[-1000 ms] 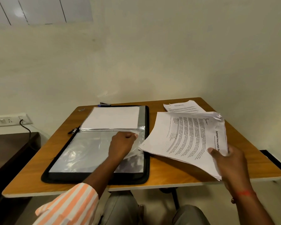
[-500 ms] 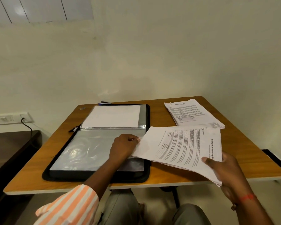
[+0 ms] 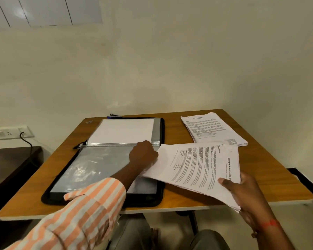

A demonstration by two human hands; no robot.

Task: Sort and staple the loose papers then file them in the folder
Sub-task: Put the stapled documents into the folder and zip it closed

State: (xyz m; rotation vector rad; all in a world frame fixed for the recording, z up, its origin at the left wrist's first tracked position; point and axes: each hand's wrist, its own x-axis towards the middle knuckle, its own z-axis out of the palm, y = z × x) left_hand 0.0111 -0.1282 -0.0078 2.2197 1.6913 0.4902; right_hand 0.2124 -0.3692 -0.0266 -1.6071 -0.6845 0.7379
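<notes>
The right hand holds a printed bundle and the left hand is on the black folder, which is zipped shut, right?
No: the head view shows the black folder lying open, not zipped shut. The right hand does hold the printed bundle; the left hand is on the folder.

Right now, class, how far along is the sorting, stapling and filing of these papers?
Done: white sheets sit in the upper pocket of the zip folder. In hand: the left hand holds the lower clear sleeve at its edge while the right hand holds a printed bundle beside it. Left: sliding that bundle in and filing the printed stack on the table.
</notes>
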